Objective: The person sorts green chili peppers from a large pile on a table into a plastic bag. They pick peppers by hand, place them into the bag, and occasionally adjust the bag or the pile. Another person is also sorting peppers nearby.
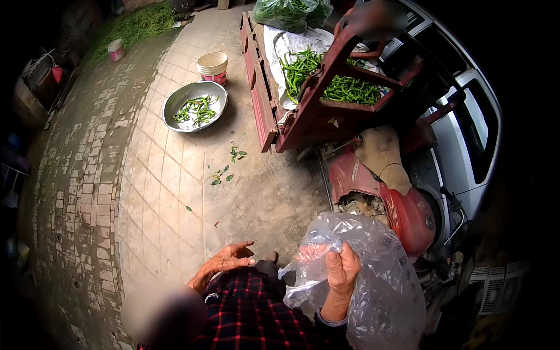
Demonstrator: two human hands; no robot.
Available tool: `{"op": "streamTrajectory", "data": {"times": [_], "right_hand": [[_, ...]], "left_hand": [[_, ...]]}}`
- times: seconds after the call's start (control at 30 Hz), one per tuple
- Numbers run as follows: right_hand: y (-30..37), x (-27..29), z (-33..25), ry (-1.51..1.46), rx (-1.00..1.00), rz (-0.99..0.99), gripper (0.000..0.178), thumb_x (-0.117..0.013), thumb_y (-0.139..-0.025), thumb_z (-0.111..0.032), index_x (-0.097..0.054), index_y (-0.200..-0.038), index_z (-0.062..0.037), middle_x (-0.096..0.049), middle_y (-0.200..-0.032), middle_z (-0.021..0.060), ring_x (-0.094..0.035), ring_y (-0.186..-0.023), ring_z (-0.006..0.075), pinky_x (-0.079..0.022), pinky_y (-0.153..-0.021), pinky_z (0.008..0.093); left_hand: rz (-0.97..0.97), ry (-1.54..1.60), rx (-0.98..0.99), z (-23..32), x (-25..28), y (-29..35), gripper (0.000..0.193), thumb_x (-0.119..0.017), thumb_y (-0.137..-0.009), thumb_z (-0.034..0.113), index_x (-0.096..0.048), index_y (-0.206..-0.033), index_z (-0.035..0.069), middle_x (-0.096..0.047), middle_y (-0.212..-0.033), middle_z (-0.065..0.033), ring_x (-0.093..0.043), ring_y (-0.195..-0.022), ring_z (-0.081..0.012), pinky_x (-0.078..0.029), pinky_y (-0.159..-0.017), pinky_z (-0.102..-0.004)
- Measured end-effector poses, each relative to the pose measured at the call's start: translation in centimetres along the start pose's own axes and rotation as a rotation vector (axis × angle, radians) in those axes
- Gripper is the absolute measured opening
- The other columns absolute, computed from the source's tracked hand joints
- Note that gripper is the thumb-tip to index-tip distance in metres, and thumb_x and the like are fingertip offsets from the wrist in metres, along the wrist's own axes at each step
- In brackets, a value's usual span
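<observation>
A clear, crinkled plastic bag (385, 280) is gathered in my right hand (343, 267), its thumb pressed over the bunched film. The bag's loose body hangs to the right of my wrist, and a twisted end sticks out to the left. My left hand (230, 259) holds nothing; its fingers are stretched forward and apart, over my dark red-checked clothing (251, 303). A gap separates it from the bag.
Green chili peppers (353, 90) lie on white sheeting in a red cart (267, 122) with a red motor tricycle front (402, 219). Ahead stand a metal basin (175, 122) holding peppers and stacked buckets (212, 61). Leaves (219, 176) litter the concrete. A light-coloured vehicle (464, 140) is at right.
</observation>
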State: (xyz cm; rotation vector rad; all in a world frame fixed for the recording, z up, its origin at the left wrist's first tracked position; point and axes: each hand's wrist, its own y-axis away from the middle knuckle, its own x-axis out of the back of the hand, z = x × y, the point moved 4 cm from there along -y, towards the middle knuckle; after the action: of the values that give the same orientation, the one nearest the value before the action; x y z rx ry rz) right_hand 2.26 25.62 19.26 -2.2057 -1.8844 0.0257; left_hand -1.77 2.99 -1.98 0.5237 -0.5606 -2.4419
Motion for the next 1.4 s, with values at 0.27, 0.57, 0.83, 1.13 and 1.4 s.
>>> {"op": "streamTrajectory", "data": {"times": [0.27, 0.57, 0.83, 1.13, 1.4], "right_hand": [[-10.9, -12.3, 3.9, -0.137, -0.004, -0.223, 0.023, -0.058, -0.097, -0.016, -0.047, -0.081, -0.0027, -0.038, -0.072, -0.0006, -0.035, -0.066, 0.0094, -0.034, -0.058, 0.0251], [-23.8, -21.4, 9.5, -0.588, -0.147, -0.447, 0.015, -0.055, -0.099, -0.018, -0.059, -0.103, -0.0044, -0.052, -0.090, -0.0045, -0.044, -0.085, 0.0041, -0.037, -0.078, 0.0184], [-35.9, -33.1, 13.0, -1.111, -0.351, -0.848, 0.025, -0.052, -0.100, -0.016, -0.054, -0.122, -0.0043, -0.060, -0.118, 0.0011, -0.052, -0.112, 0.0084, -0.040, -0.095, 0.0253], [-50.4, -36.9, 12.7, -1.347, -0.652, -0.783, 0.026, -0.066, -0.092, -0.020, -0.056, -0.113, -0.0091, -0.058, -0.101, -0.0040, -0.055, -0.092, 0.0060, -0.045, -0.084, 0.0222], [-67.3, -38.7, 11.8, -1.574, -0.518, -0.674, 0.021, -0.060, -0.094, -0.020, -0.052, -0.105, -0.0035, -0.066, -0.097, 0.0197, -0.068, -0.084, 0.0305, -0.056, -0.078, 0.0437]], "left_hand": [[0.122, -0.161, -0.243, 2.7, 5.9, -1.4, 0.077, -0.073, -0.081, 0.040, -0.040, -0.141, 0.003, -0.043, -0.142, -0.0174, -0.039, -0.134, -0.0311, -0.032, -0.109, -0.0430], [0.392, 0.021, -0.420, 4.4, 19.3, 1.9, 0.056, -0.045, -0.095, 0.044, -0.046, -0.132, 0.001, -0.045, -0.137, -0.0154, -0.041, -0.128, -0.0282, -0.030, -0.108, -0.0401], [0.608, 0.351, -0.349, 8.9, 29.1, 1.9, 0.073, -0.042, -0.096, 0.057, -0.038, -0.140, -0.002, -0.045, -0.138, -0.0141, -0.044, -0.127, -0.0253, -0.035, -0.106, -0.0393], [0.632, 0.289, -0.294, 15.7, 42.4, -2.6, 0.068, -0.043, -0.096, 0.051, -0.039, -0.136, -0.005, -0.046, -0.134, -0.0174, -0.045, -0.123, -0.0272, -0.035, -0.104, -0.0397], [0.656, 0.007, -0.403, 26.3, 61.3, -12.1, 0.064, -0.044, -0.097, 0.046, -0.041, -0.132, -0.008, -0.047, -0.130, -0.0202, -0.046, -0.119, -0.0288, -0.035, -0.103, -0.0400]]}}
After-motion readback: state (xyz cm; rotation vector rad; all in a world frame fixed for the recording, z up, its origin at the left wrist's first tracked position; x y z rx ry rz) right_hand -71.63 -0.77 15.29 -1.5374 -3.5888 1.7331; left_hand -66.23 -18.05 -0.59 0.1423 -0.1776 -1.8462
